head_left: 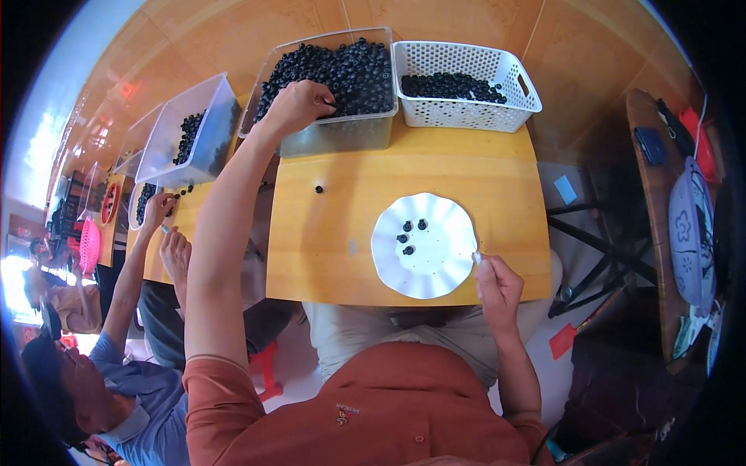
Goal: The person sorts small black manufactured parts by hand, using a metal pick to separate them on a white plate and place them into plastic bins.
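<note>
My left hand [301,106] reaches over the near rim of a clear plastic bin [334,138] heaped with small round black parts [326,66]. Its fingers are pinched together, with a small black part [329,104] at the tips. Beside the right rim of a white scalloped plate [427,276], my right hand [500,291] is closed on a small whitish thing [477,258], too small to name. Several black parts [409,239] with a short stub lie on the left half of the plate, among a few dark specks.
A white perforated basket [466,116] with more black parts stands right of the bin. One loose black part [318,189] lies on the wooden table [326,256]. At left, a co-worker [132,388] works beside another clear bin [203,147]. A side table [649,202] stands at right.
</note>
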`<state>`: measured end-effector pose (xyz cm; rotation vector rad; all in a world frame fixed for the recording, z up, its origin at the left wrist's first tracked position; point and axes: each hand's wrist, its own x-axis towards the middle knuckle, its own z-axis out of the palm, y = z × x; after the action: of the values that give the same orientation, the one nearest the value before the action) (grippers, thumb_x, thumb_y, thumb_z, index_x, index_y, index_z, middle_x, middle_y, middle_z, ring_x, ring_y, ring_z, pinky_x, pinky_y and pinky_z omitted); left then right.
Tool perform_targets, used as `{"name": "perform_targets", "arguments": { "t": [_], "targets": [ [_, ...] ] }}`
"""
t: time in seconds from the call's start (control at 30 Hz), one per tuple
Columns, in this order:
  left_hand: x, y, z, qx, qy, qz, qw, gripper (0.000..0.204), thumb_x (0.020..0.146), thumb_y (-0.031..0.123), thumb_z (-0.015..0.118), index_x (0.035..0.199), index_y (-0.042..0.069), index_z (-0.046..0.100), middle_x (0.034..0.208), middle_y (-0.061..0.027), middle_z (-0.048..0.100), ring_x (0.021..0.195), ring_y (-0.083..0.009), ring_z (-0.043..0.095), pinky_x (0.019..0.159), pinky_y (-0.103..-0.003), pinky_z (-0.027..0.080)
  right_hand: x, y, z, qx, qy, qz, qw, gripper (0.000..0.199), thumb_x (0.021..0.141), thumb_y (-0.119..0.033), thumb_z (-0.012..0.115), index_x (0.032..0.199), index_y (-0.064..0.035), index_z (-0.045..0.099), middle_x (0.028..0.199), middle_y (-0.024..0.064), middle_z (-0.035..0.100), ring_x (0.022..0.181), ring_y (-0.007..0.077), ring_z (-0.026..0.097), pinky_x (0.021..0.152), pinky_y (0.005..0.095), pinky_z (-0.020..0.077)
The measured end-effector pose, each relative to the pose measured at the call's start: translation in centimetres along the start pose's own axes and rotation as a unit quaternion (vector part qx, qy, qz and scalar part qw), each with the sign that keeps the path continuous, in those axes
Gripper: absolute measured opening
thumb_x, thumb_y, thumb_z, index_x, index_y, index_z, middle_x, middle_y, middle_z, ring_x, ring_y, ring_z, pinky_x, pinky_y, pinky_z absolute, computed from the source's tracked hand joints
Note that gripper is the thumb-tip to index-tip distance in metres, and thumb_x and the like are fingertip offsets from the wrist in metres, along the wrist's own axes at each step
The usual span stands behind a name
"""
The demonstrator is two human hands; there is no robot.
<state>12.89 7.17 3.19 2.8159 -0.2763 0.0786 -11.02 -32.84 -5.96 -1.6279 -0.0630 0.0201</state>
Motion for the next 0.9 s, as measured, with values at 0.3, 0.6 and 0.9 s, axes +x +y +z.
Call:
{"name": "perform_targets", "arguments": {
  "t": [0.3,0.6,0.9],
  "targets": [
    [-0.7,-0.1,-0.1,-0.021,0.035,0.007,0.999,0.027,0.081,0.022,0.08,0.1,0.004,0.073,0.087,-0.0122,0.073,0.084,-0.0239,0.07,0.076,-0.035,0.054,-0.2,0.2,0.5,0.018,-0.009,0.0,1.0,0.027,0.102,-0.019,0.057,0.105,0.0068,0.066,0.077,-0.0019,0.051,0.069,0.0056,0.045,0.061,0.0229,0.0368],
    [0.6,0.1,-1.1,-0.022,-0.065,0.003,0.998,0.031,0.078,0.023,0.083,0.1,0.002,0.074,0.088,-0.0111,0.074,0.082,-0.0204,0.071,0.073,-0.034,0.054,-0.4,0.1,0.6,0.049,-0.011,0.018,0.999,0.028,0.103,-0.02,0.057,0.108,0.0056,0.067,0.075,-0.0031,0.051,0.061,0.0036,0.044,0.055,0.0218,0.0358],
    [0.1,0.5,-0.9,-0.148,0.002,-0.042,0.988,0.017,0.085,0.019,0.078,0.09,0.004,0.072,0.076,-0.0036,0.071,0.071,-0.0135,0.069,0.064,-0.028,0.055,-0.6,0.1,0.2,0.067,-0.002,0.008,0.998,0.028,0.104,-0.019,0.055,0.109,0.0061,0.067,0.075,-0.0018,0.052,0.059,0.0033,0.043,0.052,0.0211,0.0342]
  ]
}}
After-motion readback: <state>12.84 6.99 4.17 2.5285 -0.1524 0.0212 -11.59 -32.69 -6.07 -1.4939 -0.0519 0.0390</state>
